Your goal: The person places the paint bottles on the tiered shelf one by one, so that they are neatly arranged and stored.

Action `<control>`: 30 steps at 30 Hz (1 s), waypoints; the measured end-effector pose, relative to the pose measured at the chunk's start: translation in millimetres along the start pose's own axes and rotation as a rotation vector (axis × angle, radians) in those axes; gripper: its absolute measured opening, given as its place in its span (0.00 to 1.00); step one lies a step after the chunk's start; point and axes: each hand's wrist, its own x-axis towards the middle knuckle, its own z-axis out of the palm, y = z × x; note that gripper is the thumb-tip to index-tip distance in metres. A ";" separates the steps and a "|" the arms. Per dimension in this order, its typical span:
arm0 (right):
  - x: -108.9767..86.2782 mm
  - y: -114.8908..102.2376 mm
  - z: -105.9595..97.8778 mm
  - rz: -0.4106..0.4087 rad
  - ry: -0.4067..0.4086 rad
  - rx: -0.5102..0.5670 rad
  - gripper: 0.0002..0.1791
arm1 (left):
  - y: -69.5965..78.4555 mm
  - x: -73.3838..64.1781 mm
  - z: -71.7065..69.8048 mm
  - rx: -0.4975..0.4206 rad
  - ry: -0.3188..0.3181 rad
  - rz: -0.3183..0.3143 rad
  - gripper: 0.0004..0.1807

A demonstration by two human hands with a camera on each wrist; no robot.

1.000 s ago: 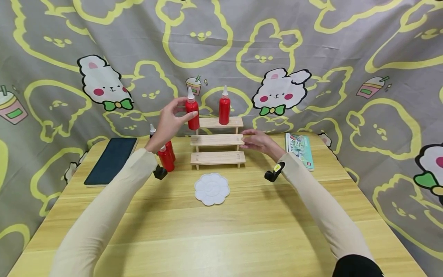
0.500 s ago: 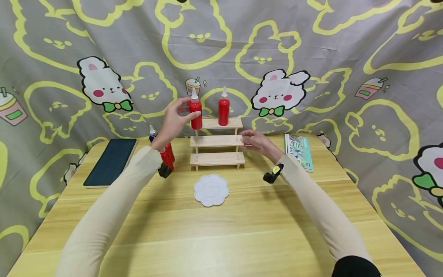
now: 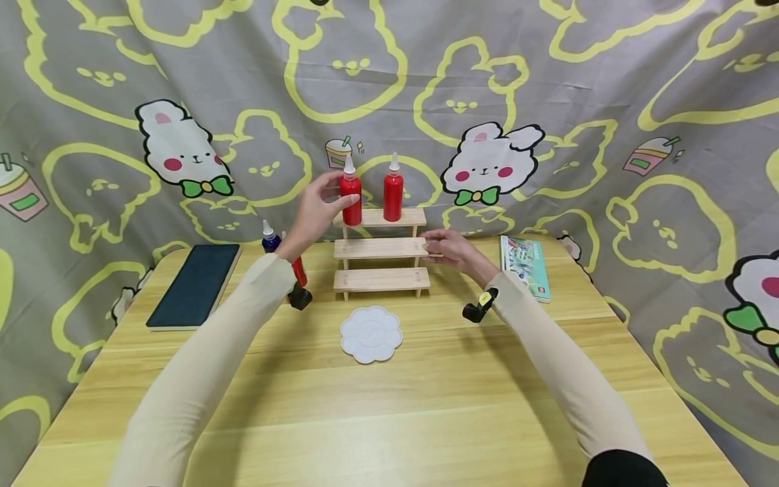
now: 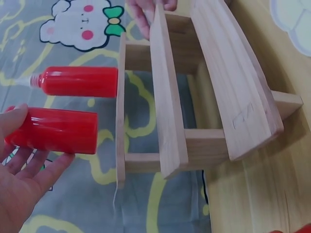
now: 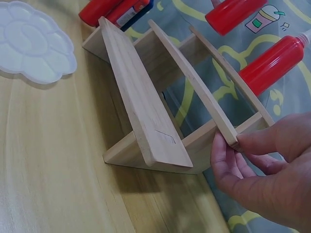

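Observation:
With thumb and fingers round its upper body, my left hand (image 3: 316,211) grips a red squeeze bottle (image 3: 352,211) with a white nozzle. It is upright over the left end of the three-step wooden stand (image 3: 381,279). In the left wrist view a small gap shows between the bottle's base and the top step. A second red bottle (image 3: 393,197) stands on that step, to the right. My right hand (image 3: 455,250) pinches the right end of the middle step, thumb on top and fingers below, clearly seen in the right wrist view.
Left of the stand are a dark blue bottle (image 3: 270,242) and a red one (image 3: 299,272), partly hidden by my left arm. A white flower-shaped palette (image 3: 371,335) lies in front. A dark flat book (image 3: 195,287) is at left, a teal book (image 3: 528,266) at right. A patterned curtain (image 3: 377,88) hangs behind.
My left hand has carried the red bottle a little to the right and slightly down, over the top step. The right hand keeps its grip on the stand.

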 end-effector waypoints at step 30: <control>2.3 1.3 0.1 0.006 0.009 -0.022 0.27 | -20.0 18.8 34.4 0.004 0.035 -0.047 0.31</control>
